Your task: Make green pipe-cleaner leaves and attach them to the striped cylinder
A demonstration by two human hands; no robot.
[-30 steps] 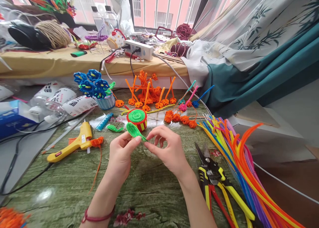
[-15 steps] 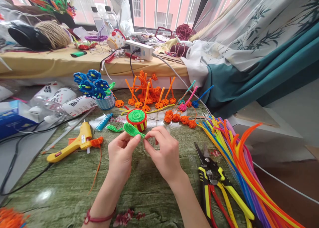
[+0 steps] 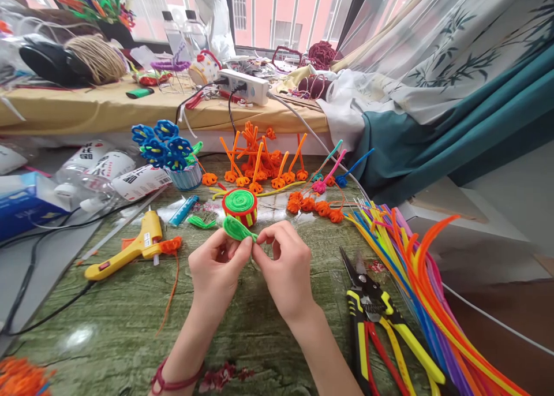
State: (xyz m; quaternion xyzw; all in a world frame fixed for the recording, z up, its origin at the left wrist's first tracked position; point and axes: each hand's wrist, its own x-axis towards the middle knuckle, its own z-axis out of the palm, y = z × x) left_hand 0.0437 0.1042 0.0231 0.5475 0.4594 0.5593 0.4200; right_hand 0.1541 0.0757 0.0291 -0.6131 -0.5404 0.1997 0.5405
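Both my hands are raised over the green-patterned table top [image 3: 104,338], close together. My left hand [image 3: 214,269] pinches the rounded end of a green pipe-cleaner leaf loop [image 3: 236,228] between thumb and fingers. My right hand [image 3: 281,266] grips the loop's narrow end with its fingertips. Just beyond them stands a small red and yellow pipe-cleaner drum [image 3: 239,206] topped with a green coil. A second green leaf [image 3: 201,223] lies to its left.
A yellow glue gun [image 3: 138,249] lies left of my hands, yellow-handled snips [image 3: 372,309] lie right, beside a long multicoloured pipe-cleaner bundle [image 3: 415,286]. Orange pipe-cleaner flowers [image 3: 255,159] and blue flowers in a cup [image 3: 167,153] stand beyond.
The green loop has shifted slightly right and my hands have drawn closer together around it. The view has also moved a little.
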